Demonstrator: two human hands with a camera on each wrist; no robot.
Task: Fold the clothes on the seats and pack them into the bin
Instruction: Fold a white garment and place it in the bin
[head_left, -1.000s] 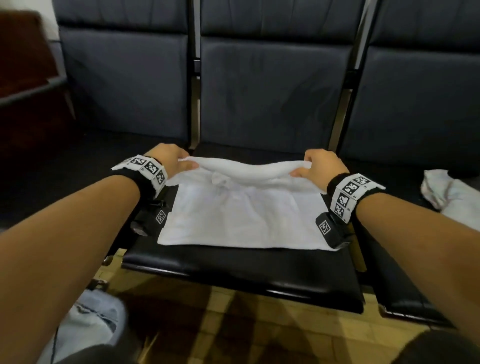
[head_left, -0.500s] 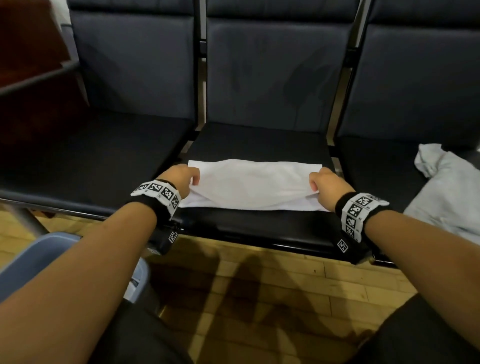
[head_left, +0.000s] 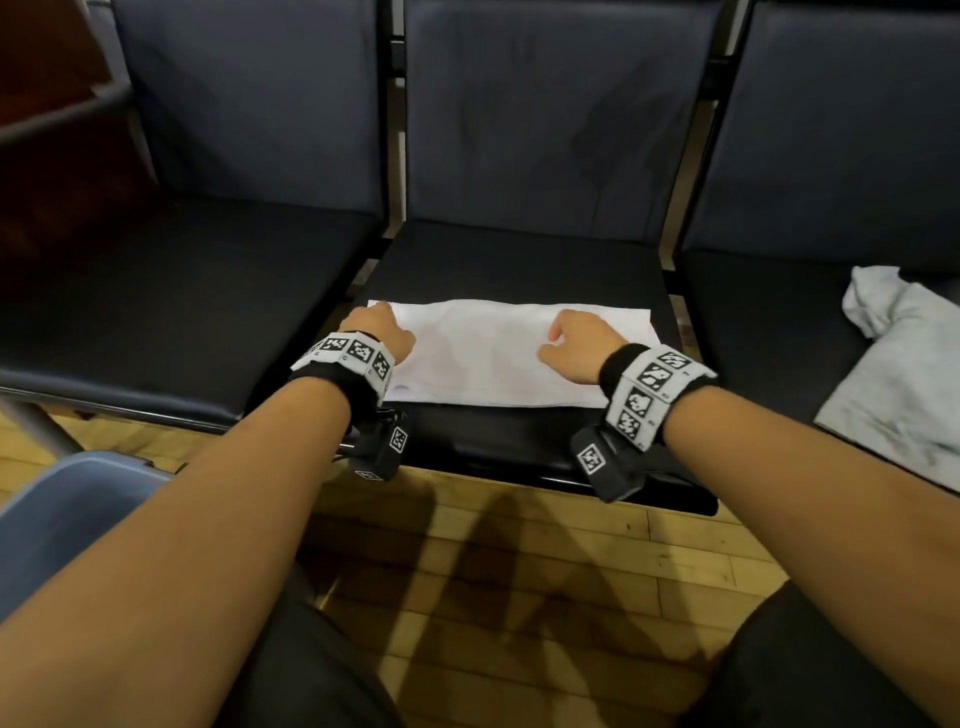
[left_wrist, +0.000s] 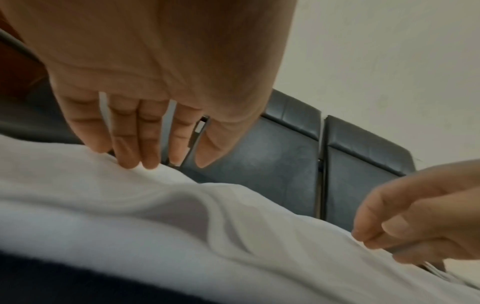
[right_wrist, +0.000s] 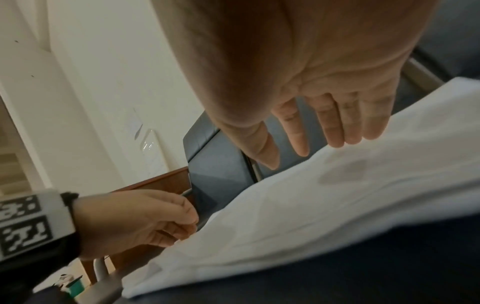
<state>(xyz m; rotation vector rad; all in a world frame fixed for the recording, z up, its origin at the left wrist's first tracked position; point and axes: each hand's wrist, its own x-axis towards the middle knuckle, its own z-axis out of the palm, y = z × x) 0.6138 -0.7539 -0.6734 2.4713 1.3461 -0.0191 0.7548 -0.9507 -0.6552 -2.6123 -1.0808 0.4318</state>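
Note:
A white garment (head_left: 493, 353) lies folded into a flat strip near the front of the middle seat (head_left: 519, 260). At the strip's left end is my left hand (head_left: 382, 332); in the left wrist view its fingers (left_wrist: 142, 144) are straight, with the tips touching the cloth (left_wrist: 182, 226). My right hand (head_left: 576, 343) is over the right half of the strip. Its fingers (right_wrist: 335, 127) are straight in the right wrist view, just above or on the cloth (right_wrist: 337, 195). Neither hand holds anything.
A crumpled grey garment (head_left: 904, 374) lies on the right seat. The rim of a blue bin (head_left: 57, 509) shows on the wooden floor at lower left, beside my left forearm. The left seat (head_left: 182, 291) is dark and bare.
Both hands pulled the garment's far edge toward the seat front, folding it into a narrower strip, then let go. My right hand slid inward onto the cloth.

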